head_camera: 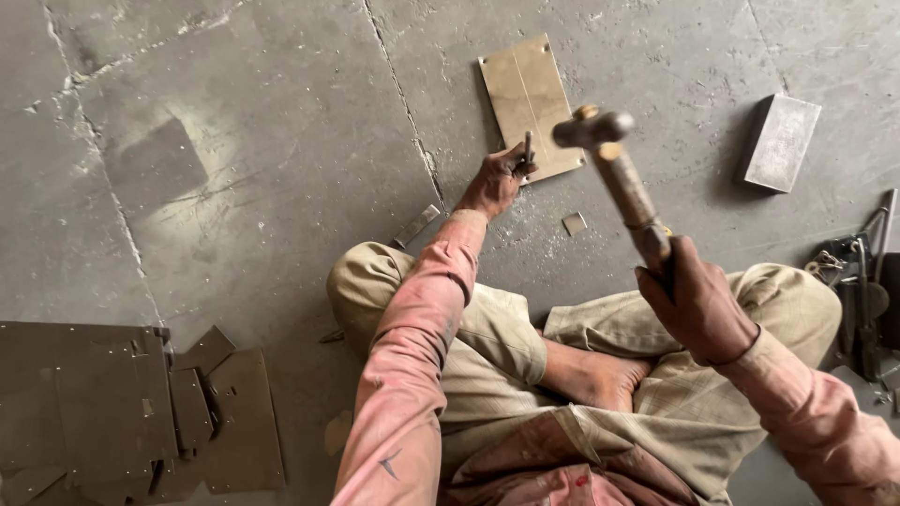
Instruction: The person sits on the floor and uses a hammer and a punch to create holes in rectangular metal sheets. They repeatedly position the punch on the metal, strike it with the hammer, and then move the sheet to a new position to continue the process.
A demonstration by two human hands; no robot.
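- Right hand: clenched round the lower end of a hammer handle; the hammer is raised off the floor, its metal head uppermost in the head view, above and to the right of the sheet.
- Left hand: fingers pinched on a thin metal punch, held roughly upright, its tip on or just over the near edge of the metal sheet. Actual contact with the sheet cannot be confirmed; the fingers hide the tip.
- Metal sheet: flat, rectangular, brownish, lying on the concrete floor directly ahead of the person's crossed legs.
- Small square offcut on the floor just below the sheet; a narrow metal strip lies beside the left forearm.
- Grey rectangular metal block on the floor to the right, well apart from the sheet.
- Pile of dark cut sheet pieces at lower left, near the left knee but not touching it.
- Assorted dark tools at the right edge; individual kinds not distinguishable.
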